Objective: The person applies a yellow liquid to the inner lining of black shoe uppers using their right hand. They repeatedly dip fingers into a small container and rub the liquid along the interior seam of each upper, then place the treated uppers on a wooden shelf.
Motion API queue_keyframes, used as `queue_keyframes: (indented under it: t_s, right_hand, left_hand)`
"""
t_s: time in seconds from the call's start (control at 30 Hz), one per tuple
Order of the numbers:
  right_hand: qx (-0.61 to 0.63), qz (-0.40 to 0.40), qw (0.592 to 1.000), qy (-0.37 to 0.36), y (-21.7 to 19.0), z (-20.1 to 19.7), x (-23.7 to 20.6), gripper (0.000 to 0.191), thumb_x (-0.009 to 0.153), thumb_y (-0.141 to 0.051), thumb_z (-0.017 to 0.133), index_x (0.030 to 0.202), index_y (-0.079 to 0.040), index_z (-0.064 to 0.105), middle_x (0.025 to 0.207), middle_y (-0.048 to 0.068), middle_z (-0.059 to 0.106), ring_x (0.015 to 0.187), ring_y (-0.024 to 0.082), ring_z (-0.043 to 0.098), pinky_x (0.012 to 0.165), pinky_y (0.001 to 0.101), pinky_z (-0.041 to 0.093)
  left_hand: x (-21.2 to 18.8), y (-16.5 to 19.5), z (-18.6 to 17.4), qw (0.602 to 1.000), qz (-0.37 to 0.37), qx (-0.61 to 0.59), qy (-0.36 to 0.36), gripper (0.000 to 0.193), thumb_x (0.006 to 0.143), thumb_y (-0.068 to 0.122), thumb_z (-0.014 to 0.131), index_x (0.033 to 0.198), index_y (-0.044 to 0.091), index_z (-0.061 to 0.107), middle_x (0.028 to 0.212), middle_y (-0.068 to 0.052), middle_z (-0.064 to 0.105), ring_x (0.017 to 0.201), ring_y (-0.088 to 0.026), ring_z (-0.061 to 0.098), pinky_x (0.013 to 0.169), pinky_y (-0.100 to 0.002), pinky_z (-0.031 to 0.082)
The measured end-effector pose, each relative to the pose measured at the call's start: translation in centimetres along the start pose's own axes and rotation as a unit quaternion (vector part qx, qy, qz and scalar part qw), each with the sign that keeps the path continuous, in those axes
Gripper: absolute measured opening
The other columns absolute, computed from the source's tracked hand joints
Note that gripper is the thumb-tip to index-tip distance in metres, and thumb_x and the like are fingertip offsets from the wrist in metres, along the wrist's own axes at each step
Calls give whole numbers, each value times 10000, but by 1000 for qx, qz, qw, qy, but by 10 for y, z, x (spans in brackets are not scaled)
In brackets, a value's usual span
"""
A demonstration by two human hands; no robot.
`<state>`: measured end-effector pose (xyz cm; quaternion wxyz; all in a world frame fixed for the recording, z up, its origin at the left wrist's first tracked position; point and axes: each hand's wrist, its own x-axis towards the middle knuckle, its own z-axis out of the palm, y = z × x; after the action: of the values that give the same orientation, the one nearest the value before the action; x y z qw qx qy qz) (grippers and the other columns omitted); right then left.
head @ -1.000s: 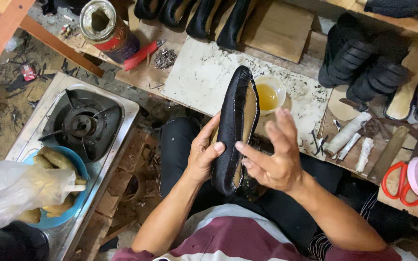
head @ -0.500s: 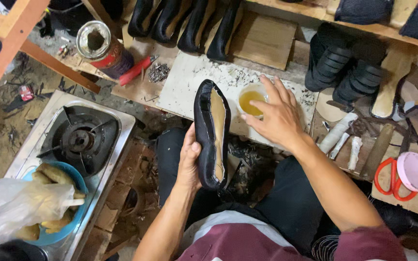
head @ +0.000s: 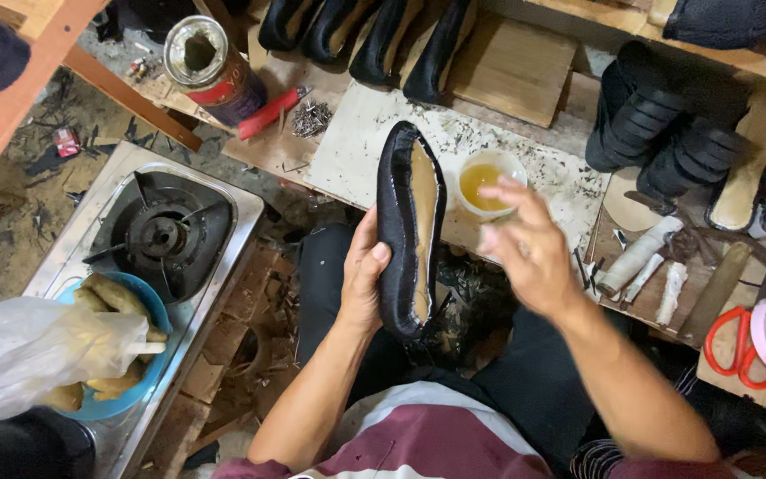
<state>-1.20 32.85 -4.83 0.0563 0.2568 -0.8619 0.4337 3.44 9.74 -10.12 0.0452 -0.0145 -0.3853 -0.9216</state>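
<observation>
Workbench scene: your left hand (head: 363, 282) clamps black shoe upper (head: 408, 232) mid-length, sole side up, above lap. Right hand (head: 529, 250) blurred, fingers loosely spread, empty, just beside glue cup (head: 487, 182). Upper looks light, pliable; hold along stiffer edges.

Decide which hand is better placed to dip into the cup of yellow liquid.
Right hand: it hovers free beside the cup, while the left hand has its grip on the black shoe upper.

White speckled board (head: 543, 182) bears a cup of yellow glue (head: 487, 183)

Black shoe upper (head: 408, 235) upright, tan insole showing.
</observation>
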Motion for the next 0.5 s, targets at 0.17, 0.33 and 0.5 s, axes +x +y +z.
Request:
queue_keyframes:
  t_s: [0.17, 0.33, 0.5]
  right_hand:
    - [12, -221, 975, -8, -46, 31, -49, 404, 1034, -396, 553, 1273, -120, 724, 1647, 223, 260, 1567, 423, 233, 1307, 549, 171]
    - [-53, -180, 982, 30, -42, 36, -49, 405, 1053, -377, 533, 1354, -157, 691, 1693, 217, 192, 1606, 442, 159, 1329, 561, 150]
    - [-52, -266, 962, 39, -47, 22, -50, 299, 1040, -340, 576, 1231, -188, 749, 1670, 120, 270, 1594, 392, 202, 1347, 546, 175]
  left_hand:
    - [5, -10, 11, 1000, -9, -2, -25, 805, 919, 310, 675, 1575, -27, 352, 1538, -167, 478, 1387, -244, 504, 1176, -392, 411]
    - [4, -14, 20, 999, -24, 12, -42, 812, 919, 297, 673, 1586, -21, 339, 1568, -177, 451, 1398, -249, 494, 1183, -389, 399]
    - [3, -10, 21, 998, -39, 11, -41, 807, 924, 304, 659, 1587, -25, 338, 1572, -174, 455, 1394, -237, 501, 1176, -374, 402]
